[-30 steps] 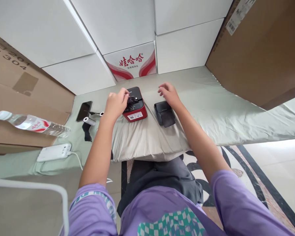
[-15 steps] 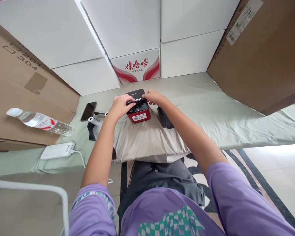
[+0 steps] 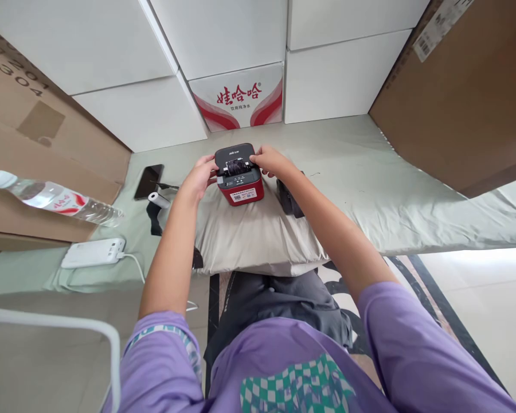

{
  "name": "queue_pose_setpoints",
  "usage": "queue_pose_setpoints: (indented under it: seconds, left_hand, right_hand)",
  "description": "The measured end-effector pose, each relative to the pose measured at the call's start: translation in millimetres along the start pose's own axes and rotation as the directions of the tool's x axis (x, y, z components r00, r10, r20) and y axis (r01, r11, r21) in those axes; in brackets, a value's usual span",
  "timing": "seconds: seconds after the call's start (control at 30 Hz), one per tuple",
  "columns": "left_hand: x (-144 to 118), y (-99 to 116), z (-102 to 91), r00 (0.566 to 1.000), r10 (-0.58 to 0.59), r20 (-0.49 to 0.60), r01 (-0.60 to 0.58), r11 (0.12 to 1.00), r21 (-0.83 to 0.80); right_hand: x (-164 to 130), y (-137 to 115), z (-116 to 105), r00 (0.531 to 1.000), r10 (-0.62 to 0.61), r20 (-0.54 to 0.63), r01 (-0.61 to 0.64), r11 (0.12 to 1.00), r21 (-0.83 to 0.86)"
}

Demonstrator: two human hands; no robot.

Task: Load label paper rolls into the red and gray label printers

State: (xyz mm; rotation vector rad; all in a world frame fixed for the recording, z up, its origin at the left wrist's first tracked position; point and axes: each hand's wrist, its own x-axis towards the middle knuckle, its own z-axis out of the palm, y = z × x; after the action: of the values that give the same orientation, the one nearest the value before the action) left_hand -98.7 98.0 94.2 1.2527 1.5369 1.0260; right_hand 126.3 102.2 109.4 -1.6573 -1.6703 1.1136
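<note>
A small red-and-black printer stands on a beige pillow on the sheet-covered surface. My left hand grips its left side. My right hand holds its right upper edge, fingers on the black top. The printer's top shows a dark roll compartment between my hands. A second black device lies just right of the printer, partly hidden under my right forearm.
A black phone, a white paper roll and a black strap lie left of the pillow. A water bottle and a white power bank with cable sit further left. White and cardboard boxes wall the back and sides.
My right hand left the black device and came onto the printer's right side. My left hand slid from the printer's top to its left side. The view shifted slightly.
</note>
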Motion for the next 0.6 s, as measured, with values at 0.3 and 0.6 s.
queue_pose_setpoints:
  seconds: [0.3, 0.6]
  left_hand:
    - [-12, -3, -6.2, 0.983, -0.024, 0.184, 0.051, 0.988, -0.143]
    - [-13, 0, 0.5, 0.984, -0.031, 0.173, 0.054, 0.99, -0.13]
  right_hand:
    - [-8, 4, 0, 0.989, 0.081, 0.122, -0.101, 0.98, 0.171]
    - [8, 17, 8, 0.985, 0.026, 0.172, -0.069, 0.965, 0.252]
